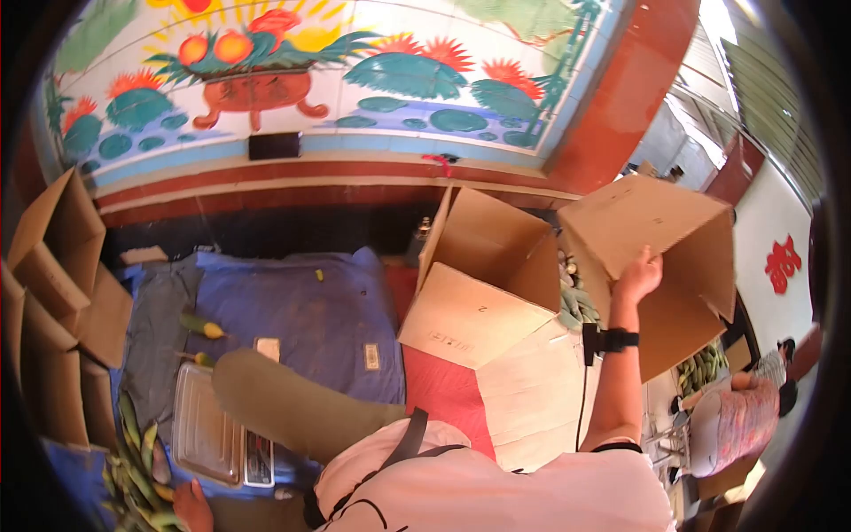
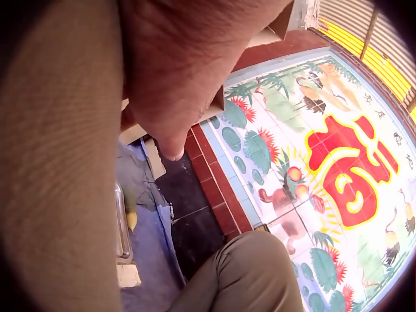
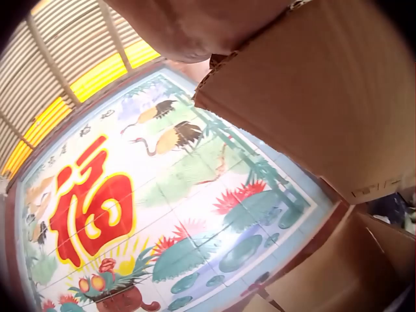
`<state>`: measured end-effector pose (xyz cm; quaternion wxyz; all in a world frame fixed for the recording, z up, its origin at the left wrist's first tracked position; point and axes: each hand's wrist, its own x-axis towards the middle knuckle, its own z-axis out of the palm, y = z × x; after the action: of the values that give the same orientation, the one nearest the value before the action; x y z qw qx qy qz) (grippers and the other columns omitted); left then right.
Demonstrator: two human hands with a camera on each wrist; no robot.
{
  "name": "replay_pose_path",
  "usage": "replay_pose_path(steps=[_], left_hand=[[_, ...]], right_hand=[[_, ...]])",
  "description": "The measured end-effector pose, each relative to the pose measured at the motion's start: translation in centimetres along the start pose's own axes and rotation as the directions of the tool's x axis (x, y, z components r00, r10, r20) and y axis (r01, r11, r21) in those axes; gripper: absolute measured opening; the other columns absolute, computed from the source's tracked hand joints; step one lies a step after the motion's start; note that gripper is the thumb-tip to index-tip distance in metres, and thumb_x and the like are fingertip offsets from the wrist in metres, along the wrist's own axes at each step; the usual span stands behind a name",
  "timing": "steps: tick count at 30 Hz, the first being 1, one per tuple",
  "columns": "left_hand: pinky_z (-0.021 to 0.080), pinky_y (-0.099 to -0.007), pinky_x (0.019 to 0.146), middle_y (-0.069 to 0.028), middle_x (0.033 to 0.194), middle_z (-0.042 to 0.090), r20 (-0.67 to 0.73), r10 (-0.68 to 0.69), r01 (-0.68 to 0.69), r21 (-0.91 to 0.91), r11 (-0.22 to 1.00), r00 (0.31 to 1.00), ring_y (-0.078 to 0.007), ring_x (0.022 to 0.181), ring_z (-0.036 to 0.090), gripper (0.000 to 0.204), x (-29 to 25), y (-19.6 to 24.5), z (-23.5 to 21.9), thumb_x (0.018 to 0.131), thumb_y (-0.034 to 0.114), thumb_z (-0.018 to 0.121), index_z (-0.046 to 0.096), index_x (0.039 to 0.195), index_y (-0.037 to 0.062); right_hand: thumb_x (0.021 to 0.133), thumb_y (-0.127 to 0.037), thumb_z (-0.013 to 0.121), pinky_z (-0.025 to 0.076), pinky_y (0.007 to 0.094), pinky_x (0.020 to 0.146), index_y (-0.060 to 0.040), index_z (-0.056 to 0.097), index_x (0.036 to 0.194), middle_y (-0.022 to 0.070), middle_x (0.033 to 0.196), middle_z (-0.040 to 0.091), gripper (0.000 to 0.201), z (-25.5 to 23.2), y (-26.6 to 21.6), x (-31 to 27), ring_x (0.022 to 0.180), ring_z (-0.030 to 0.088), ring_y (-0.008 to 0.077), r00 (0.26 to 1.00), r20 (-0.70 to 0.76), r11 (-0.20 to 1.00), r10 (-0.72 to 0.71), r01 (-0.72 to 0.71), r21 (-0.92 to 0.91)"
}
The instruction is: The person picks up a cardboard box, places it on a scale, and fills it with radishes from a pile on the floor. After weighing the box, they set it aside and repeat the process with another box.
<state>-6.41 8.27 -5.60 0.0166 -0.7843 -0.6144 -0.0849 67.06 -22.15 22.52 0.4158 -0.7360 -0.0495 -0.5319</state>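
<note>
My right hand (image 1: 640, 273) grips the edge of a tilted cardboard box (image 1: 651, 217), whose open side faces right and down. In the right wrist view that hand (image 3: 208, 26) is at the rough top edge of the cardboard, its fingertips mostly hidden. Just left of it stands a second cardboard box (image 1: 479, 301), open, its flap marked 2. Down at the lower left, my left hand (image 1: 192, 507) is beside a heap of long green vegetables (image 1: 140, 465) and holds nothing that shows. The left wrist view has its thumb (image 2: 170, 146) extended, the other fingers largely hidden.
A clear plastic container (image 1: 208, 426) sits on the blue cloth (image 1: 292, 301) near my knee. Several open boxes (image 1: 58, 293) are stacked at far left. More vegetables (image 1: 576, 306) lie between the two right boxes. Another person (image 1: 736, 426) is at the right.
</note>
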Motion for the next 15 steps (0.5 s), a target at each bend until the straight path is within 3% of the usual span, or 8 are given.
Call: replay_pose_path(steps=[2,5,7,9,11,13,15], left_hand=[[0.041,-0.0455,0.072,-0.0166,0.084,0.057,0.021,-0.064,0.065,-0.056,0.996,0.998,-0.0357,0.083,0.052,0.035,-0.6,0.5,-0.6,0.09,0.033,0.043,0.057,0.082,0.0021],[0.04,-0.0446,0.073,-0.0162,0.086,0.058,0.012,-0.065,0.066,-0.127,0.99,0.998,-0.0353,0.084,0.052,0.032,-0.1,1.3,-1.5,0.089,0.03,0.046,0.058,0.081,0.0019],[0.04,-0.0443,0.074,-0.016,0.087,0.058,0.013,-0.095,0.096,-0.106,0.99,0.995,-0.0353,0.085,0.052,0.032,0.0,1.6,-1.7,0.089,0.031,0.046,0.058,0.082,0.0019],[0.041,-0.0438,0.075,-0.0155,0.088,0.058,-0.005,-0.095,0.093,-0.145,0.985,0.995,-0.0353,0.085,0.052,0.033,-0.5,1.2,-1.8,0.089,0.032,0.046,0.059,0.085,0.002],[0.041,-0.0435,0.076,-0.0154,0.088,0.059,0.037,-0.151,0.155,-0.167,0.974,0.988,-0.0349,0.086,0.052,0.033,-0.5,1.6,-2.7,0.088,0.033,0.047,0.06,0.086,0.0022],[0.041,-0.0432,0.076,-0.0154,0.088,0.059,0.02,-0.17,0.171,-0.17,0.97,0.985,-0.0346,0.087,0.053,0.033,-0.7,1.6,-2.8,0.088,0.034,0.048,0.06,0.086,0.0025],[0.041,-0.043,0.077,-0.0154,0.089,0.059,0.002,-0.204,0.202,-0.168,0.965,0.979,-0.0342,0.088,0.053,0.033,-1.0,1.7,-2.7,0.088,0.034,0.048,0.06,0.086,0.0028]], right_hand=[[0.088,-0.01,0.048,0.048,0.0329,0.066,0.0059,0.057,0.1,0.0167,0.083,0.063,0.022,-0.5,-1.7,0.8,0.071,0.06,0.0235,0.999,0.007,0.974,-0.032,0.03,0.223],[0.09,-0.015,0.05,0.049,0.0305,0.064,0.0079,0.056,0.098,0.0147,0.084,0.063,0.025,-1.6,-6.1,0.8,0.068,0.058,0.0192,0.998,-0.019,0.898,-0.061,0.063,0.435],[0.09,-0.016,0.05,0.049,0.0304,0.064,0.0089,0.056,0.096,0.0129,0.085,0.063,0.026,-2.6,-8.6,0.7,0.069,0.057,0.0178,1.0,0.008,0.918,-0.014,0.01,0.396],[0.088,-0.015,0.052,0.049,0.0294,0.067,0.0088,0.056,0.1,0.0131,0.091,0.062,0.028,-3.6,-11.8,-0.1,0.076,0.059,0.018,0.996,0.08,0.855,0.04,-0.075,0.514],[0.087,-0.014,0.053,0.049,0.0291,0.069,0.008,0.056,0.101,0.0117,0.093,0.062,0.027,-4.1,-14.0,-0.8,0.076,0.059,0.017,0.984,0.158,0.651,0.077,-0.17,0.74],[0.086,-0.015,0.053,0.048,0.0272,0.069,0.0071,0.057,0.101,0.0109,0.092,0.062,0.027,-4.7,-15.6,-1.7,0.076,0.059,0.0158,0.981,0.184,0.616,0.066,-0.185,0.766],[0.086,-0.017,0.054,0.048,0.0258,0.068,0.0065,0.057,0.101,0.0107,0.092,0.062,0.028,-5.2,-16.0,-2.5,0.076,0.059,0.0152,0.968,0.244,0.717,0.06,-0.212,0.665]])
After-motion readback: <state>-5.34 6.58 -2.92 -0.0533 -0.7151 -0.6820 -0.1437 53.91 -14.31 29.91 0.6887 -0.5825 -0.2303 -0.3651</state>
